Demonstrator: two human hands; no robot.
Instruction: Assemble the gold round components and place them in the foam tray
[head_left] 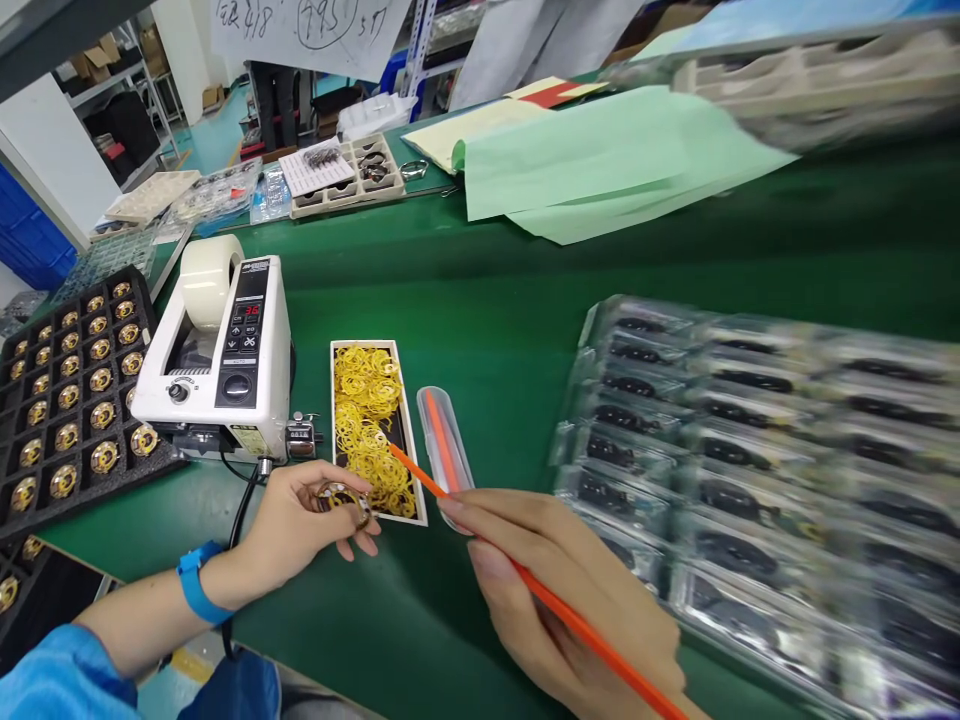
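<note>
The left forearm [139, 618] slants toward the near end of the narrow box [409, 425], its wrist [234, 576] fairly straight. The left hand [300, 520] sits by the box's near left corner, thumb and fingers curled into a pinch. The right hand [570, 590] is right of the box, back upward, in a pen grip.
</note>
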